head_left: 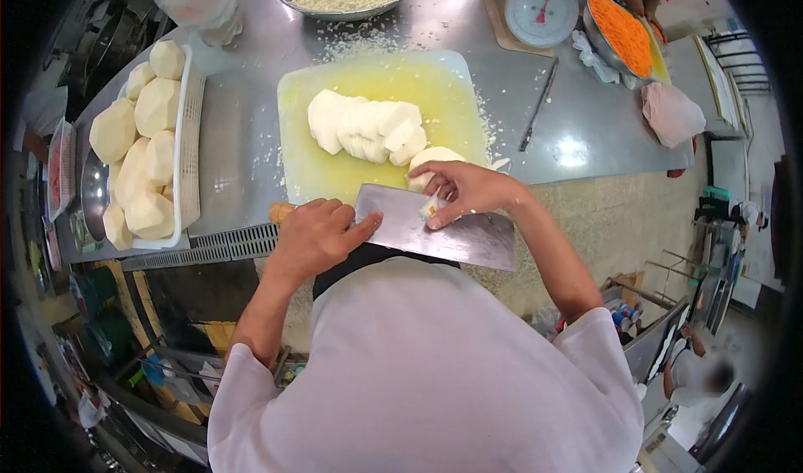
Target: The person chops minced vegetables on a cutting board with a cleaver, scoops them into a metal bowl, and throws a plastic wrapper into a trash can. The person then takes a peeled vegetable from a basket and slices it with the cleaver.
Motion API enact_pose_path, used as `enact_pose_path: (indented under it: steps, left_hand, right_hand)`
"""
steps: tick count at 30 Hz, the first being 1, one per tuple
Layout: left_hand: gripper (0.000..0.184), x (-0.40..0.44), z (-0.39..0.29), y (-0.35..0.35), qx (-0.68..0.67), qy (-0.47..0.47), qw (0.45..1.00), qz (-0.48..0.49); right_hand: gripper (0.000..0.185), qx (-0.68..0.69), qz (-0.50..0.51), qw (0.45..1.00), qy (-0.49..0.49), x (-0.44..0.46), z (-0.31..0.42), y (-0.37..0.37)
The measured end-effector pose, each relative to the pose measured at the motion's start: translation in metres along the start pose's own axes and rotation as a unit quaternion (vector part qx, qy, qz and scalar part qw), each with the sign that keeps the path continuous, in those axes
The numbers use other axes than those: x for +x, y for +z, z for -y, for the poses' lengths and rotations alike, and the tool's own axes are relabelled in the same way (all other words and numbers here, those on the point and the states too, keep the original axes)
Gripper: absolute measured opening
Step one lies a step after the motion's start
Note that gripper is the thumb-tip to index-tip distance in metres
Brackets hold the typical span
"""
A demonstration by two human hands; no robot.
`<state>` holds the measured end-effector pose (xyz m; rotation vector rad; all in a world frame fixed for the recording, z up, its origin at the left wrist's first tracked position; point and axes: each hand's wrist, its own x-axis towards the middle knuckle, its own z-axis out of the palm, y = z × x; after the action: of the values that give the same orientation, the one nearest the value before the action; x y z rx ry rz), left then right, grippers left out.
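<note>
My left hand [322, 235] is closed round the wooden handle of a broad cleaver [468, 240], whose blade lies flat in front of my body at the board's near edge. Fingers and thumb of my right hand [468, 190] pinch a small pale vegetable piece [430, 206] over the blade. Just behind that hand is a cut chunk of pale root vegetable [435, 156], partly hidden by the fingers. A row of overlapping pale slices [364, 126] lies on the wet, yellowish cutting board [305, 176].
At left stands a white basket [191, 138] of peeled root vegetables [157, 105]. A metal bowl [351, 13] of chopped white bits is at the back. A dial scale [541, 13], a bowl of orange shreds [617, 31] and a dark thin rod [539, 105] are to the right.
</note>
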<state>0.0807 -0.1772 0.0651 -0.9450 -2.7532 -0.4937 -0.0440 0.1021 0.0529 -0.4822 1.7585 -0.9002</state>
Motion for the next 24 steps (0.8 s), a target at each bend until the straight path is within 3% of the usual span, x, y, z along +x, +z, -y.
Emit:
enact_pose_path:
  steps: [1, 2, 4, 5, 8, 11, 12, 14, 16, 17, 18, 20, 21, 22, 23, 24]
  left_hand:
    - [0.03, 0.0, 0.0, 0.001, -0.001, 0.004, 1.0, 0.001]
    - [0.031, -0.001, -0.001, 0.003, 0.006, 0.005, 1.0, -0.001]
    - [0.031, -0.002, -0.003, 0.005, 0.012, 0.007, 1.0, -0.004]
    - [0.029, -0.002, -0.003, 0.004, 0.002, 0.004, 1.0, -0.004]
    - [0.025, -0.007, 0.0, 0.003, -0.008, -0.013, 1.0, -0.011]
    - [0.022, -0.02, 0.005, 0.005, -0.005, -0.051, 0.998, -0.034]
    - [0.022, -0.023, 0.008, 0.005, -0.001, -0.073, 0.996, -0.051]
    - [0.022, -0.029, 0.011, 0.006, -0.009, -0.115, 0.991, -0.065]
    - [0.024, -0.034, 0.014, 0.008, -0.015, -0.158, 0.984, -0.077]
    - [0.023, -0.038, 0.016, 0.011, -0.044, -0.201, 0.974, -0.092]
    - [0.023, -0.04, 0.017, 0.013, -0.071, -0.244, 0.961, -0.108]
    - [0.019, -0.036, 0.016, 0.017, -0.104, -0.275, 0.945, -0.145]
    - [0.015, -0.036, 0.016, 0.018, -0.139, -0.303, 0.925, -0.182]
    - [0.015, -0.038, 0.017, 0.017, -0.136, -0.306, 0.925, -0.181]
    - [0.011, -0.04, 0.017, 0.016, -0.21, -0.372, 0.893, -0.146]
    - [0.008, -0.04, 0.018, 0.016, -0.282, -0.431, 0.85, -0.11]
  right_hand:
    - [0.064, 0.064, 0.016, 0.997, -0.038, 0.004, -0.009, 0.003]
    - [0.064, 0.066, 0.013, 0.997, -0.036, 0.007, -0.018, 0.002]
    - [0.045, 0.097, -0.043, 0.994, 0.003, 0.011, -0.025, -0.006]
    - [0.032, 0.037, -0.138, 0.99, -0.014, 0.007, -0.028, -0.013]
    - [0.031, 0.026, -0.352, 0.936, -0.019, 0.003, -0.104, -0.066]
    - [0.03, 0.102, -0.567, 0.817, 0.017, -0.026, -0.17, -0.111]
    - [0.029, 0.092, -0.614, 0.783, 0.044, -0.028, -0.217, -0.129]
    - [0.03, 0.127, -0.629, 0.762, 0.088, -0.042, -0.231, -0.137]
    - [0.037, 0.07, -0.604, 0.783, 0.133, -0.045, -0.274, -0.153]
    - [0.047, -0.078, -0.615, 0.76, 0.195, -0.047, -0.29, -0.159]
    - [0.047, -0.076, -0.614, 0.761, 0.195, -0.048, -0.286, -0.155]
    - [0.05, -0.377, -0.649, 0.634, 0.188, -0.048, -0.254, -0.137]
    - [0.051, -0.289, -0.658, 0.683, 0.132, -0.044, -0.224, -0.121]
    - [0.05, -0.14, -0.631, 0.762, 0.024, -0.036, -0.191, -0.098]
    - [0.049, 0.014, -0.58, 0.81, -0.083, -0.029, -0.155, -0.069]
    - [0.048, -0.012, -0.524, 0.845, -0.107, -0.024, -0.119, -0.036]
